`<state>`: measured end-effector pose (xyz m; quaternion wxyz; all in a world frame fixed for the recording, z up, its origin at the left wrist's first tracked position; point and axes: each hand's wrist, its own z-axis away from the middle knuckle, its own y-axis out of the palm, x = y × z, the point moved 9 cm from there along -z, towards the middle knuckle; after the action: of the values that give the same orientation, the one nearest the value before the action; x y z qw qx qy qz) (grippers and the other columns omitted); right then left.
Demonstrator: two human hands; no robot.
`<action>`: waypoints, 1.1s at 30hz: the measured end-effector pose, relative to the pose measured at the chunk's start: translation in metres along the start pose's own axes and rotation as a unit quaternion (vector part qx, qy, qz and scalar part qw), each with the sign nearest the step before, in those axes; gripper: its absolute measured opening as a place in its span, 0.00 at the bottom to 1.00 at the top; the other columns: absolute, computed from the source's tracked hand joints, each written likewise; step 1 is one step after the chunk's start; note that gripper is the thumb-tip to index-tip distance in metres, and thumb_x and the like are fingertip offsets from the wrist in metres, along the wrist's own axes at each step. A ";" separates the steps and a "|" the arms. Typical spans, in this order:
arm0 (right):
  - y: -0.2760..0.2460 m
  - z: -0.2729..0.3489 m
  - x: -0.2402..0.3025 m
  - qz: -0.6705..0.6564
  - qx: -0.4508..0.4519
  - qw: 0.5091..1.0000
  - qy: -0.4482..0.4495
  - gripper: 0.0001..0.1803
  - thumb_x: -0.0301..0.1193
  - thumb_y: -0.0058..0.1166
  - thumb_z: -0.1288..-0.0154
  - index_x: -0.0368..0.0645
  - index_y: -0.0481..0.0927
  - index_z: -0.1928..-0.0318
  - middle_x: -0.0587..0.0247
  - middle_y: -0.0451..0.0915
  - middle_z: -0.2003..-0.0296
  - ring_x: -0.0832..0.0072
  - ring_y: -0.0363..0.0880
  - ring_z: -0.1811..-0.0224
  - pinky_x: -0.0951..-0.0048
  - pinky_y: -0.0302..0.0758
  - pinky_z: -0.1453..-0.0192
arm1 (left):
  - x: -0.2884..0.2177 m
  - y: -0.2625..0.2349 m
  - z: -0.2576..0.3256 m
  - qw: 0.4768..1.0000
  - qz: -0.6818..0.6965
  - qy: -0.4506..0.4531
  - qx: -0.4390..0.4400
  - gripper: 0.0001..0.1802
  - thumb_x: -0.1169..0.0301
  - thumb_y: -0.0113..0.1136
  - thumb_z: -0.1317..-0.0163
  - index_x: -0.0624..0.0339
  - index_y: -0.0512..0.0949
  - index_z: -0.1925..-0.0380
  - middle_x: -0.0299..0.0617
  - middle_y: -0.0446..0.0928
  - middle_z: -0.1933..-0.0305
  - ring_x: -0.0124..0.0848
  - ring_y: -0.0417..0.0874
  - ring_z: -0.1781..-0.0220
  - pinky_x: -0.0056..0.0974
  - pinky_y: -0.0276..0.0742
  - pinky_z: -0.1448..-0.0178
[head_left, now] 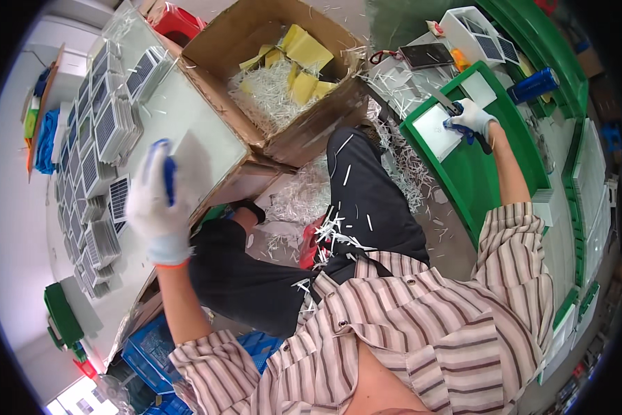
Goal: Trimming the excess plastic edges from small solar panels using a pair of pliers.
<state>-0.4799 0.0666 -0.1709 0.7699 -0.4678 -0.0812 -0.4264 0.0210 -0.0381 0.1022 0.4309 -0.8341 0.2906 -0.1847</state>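
Observation:
My left hand [157, 194], in a white glove with blue-coated fingers, hovers over the left table beside stacks of small dark solar panels [114, 128]. Motion smears its fingers, so whether they grip anything is unclear. At the upper right, my gloved right hand [473, 119] is closed around a bladed tool [443, 102] with a flat metal blade and a dark handle; its exact kind is hard to make out. That hand is over a green tray [508, 176], by a white square piece [437, 131]. A second white piece [478, 90] lies farther up in the tray.
A cardboard box [311, 135] with shredded white strips and yellow pieces stands ahead. Strips also litter my lap and the floor. Beyond the tray are a black flat object [427, 55], a blue can [534, 85] and a white box [471, 34]. Blue crates [148, 353] sit lower left.

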 end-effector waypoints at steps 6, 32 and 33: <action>0.023 0.041 0.125 0.032 -0.263 0.944 -0.194 0.12 0.34 0.57 0.42 0.42 0.75 0.61 0.54 0.79 0.75 0.62 0.80 0.69 0.65 0.75 0.64 | 0.013 0.036 0.001 0.987 0.079 -0.133 0.038 0.24 0.72 0.57 0.46 0.63 0.72 0.47 0.54 0.73 0.46 0.48 0.72 0.44 0.45 0.66 0.39; 0.196 0.051 0.343 -0.482 -0.052 0.774 -0.408 0.18 0.25 0.59 0.46 0.35 0.74 0.53 0.63 0.80 0.64 0.78 0.78 0.62 0.76 0.74 0.55 | -0.018 0.066 -0.001 0.990 0.024 -0.136 0.021 0.21 0.73 0.61 0.55 0.60 0.76 0.57 0.46 0.73 0.61 0.45 0.72 0.56 0.46 0.68 0.51; 0.185 0.055 0.350 -0.438 -0.029 0.776 -0.453 0.18 0.28 0.60 0.46 0.36 0.75 0.55 0.63 0.80 0.63 0.79 0.78 0.63 0.77 0.75 0.56 | -0.019 0.065 -0.002 0.990 0.020 -0.138 0.022 0.21 0.73 0.61 0.55 0.60 0.76 0.57 0.46 0.73 0.61 0.45 0.72 0.56 0.46 0.68 0.51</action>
<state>-0.1112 -0.0563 -0.0774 0.3602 -0.5427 -0.6048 -0.4582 -0.0158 -0.0571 0.0489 0.4886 -0.8361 0.2410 -0.0649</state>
